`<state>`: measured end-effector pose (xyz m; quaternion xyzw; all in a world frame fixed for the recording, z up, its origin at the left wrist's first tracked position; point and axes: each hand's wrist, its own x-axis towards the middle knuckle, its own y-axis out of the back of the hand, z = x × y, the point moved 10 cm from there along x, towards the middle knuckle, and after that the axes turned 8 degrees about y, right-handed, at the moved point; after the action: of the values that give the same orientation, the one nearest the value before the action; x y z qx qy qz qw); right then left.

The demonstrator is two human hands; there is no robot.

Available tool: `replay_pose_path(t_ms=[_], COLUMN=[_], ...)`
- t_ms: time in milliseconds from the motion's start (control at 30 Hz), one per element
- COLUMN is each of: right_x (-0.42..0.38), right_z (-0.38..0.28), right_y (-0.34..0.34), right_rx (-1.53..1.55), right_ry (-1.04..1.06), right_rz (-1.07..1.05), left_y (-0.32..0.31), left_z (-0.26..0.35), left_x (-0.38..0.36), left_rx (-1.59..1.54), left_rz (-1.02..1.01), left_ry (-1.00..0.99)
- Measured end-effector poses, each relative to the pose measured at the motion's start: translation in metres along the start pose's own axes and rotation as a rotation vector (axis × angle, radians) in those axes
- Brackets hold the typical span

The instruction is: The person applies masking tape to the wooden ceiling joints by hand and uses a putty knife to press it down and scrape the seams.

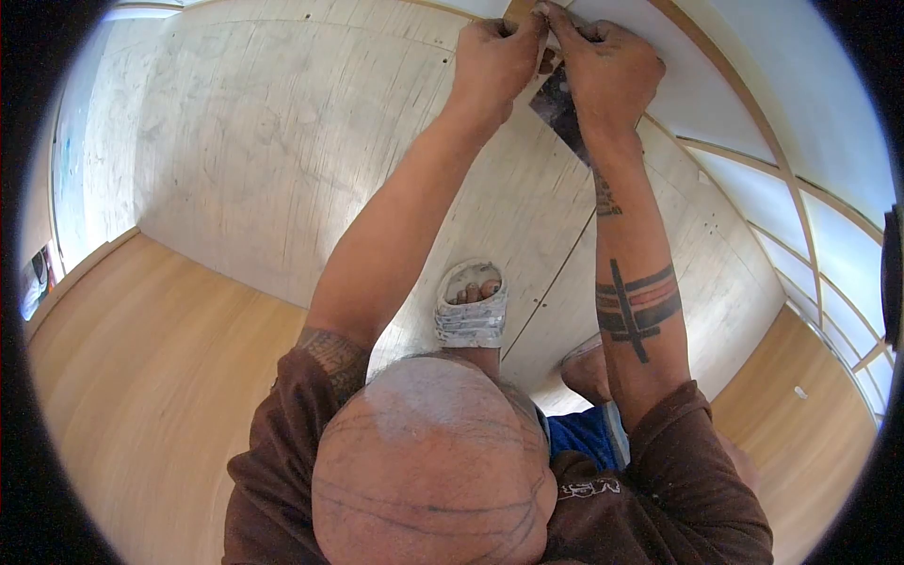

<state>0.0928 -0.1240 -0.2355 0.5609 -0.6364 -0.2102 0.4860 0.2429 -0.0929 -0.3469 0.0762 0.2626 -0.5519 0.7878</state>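
Note:
Both hands meet at the top of the view, thumbs and fingertips close together beside a light wooden strip (520,9). My left hand (496,61) is closed in a pinch, its fingertips near those of the other hand. My right hand (614,66) is pinched too, with its fingers curled. Whatever lies between the fingertips is too small and hidden to name. Below and partly behind my right hand is a dark, flat, straight-edged patch (561,111); its kind cannot be made out. A small brown thing (548,62) shows between the hands.
Pale, scuffed plywood boards (282,141) form the floor, with a seam running through them. White panels framed by wooden strips (744,122) rise at the right. Smooth wood-toned boards (160,377) lie at lower left. A foot in a white-smeared sandal (471,320) stands in the middle.

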Motion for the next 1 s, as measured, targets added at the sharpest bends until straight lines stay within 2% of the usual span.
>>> replay_pose_path(t_ms=[100,167,300,400,467,500,567,700,767,800,867,900,1000], right_x=[-0.001,-0.001,-0.002,0.000,-0.001,-0.001,-0.004,-0.003,0.000,0.001,0.000,-0.001,-0.001], right_z=[0.004,0.004,0.002,0.004,0.004,0.000,-0.009,-0.012,-0.016,-0.016,-0.005,-0.006,-0.004], right_y=[-0.005,-0.006,-0.004,-0.006,-0.008,-0.004,0.016,0.013,0.015,0.016,0.008,0.010,0.010], right_rx=[-0.042,-0.061,-0.027,-0.050,-0.026,-0.024,0.171,0.167,-0.009,-0.008,0.012,0.006,0.118], right_ry=[-0.029,-0.001,-0.007,-0.023,-0.005,-0.007,-0.049,0.020,0.084,0.085,-0.002,-0.003,-0.055], right_rz=[-0.015,-0.013,0.003,-0.008,-0.004,-0.005,0.072,0.101,0.099,0.099,0.005,0.003,0.026], left_y=[0.003,0.004,-0.004,0.005,0.000,0.006,0.012,0.019,0.015,0.016,0.035,0.036,0.036], left_z=[0.002,-0.002,0.013,0.001,0.005,-0.002,-0.004,0.008,-0.009,-0.008,-0.032,-0.032,-0.044], left_x=[-0.001,-0.005,-0.024,-0.024,-0.041,-0.044,-0.055,-0.064,-0.063,-0.070,-0.077,-0.083,-0.095], left_rx=[0.124,0.165,0.024,0.046,0.160,0.163,0.131,0.213,0.189,0.188,0.254,0.262,0.287], left_rz=[0.036,0.031,-0.027,-0.005,-0.168,-0.167,-0.203,-0.165,-0.149,-0.148,0.039,0.062,0.061], left_ry=[-0.034,0.034,-0.005,-0.092,-0.345,-0.343,-0.410,-0.417,-0.194,-0.194,0.089,0.162,0.209])
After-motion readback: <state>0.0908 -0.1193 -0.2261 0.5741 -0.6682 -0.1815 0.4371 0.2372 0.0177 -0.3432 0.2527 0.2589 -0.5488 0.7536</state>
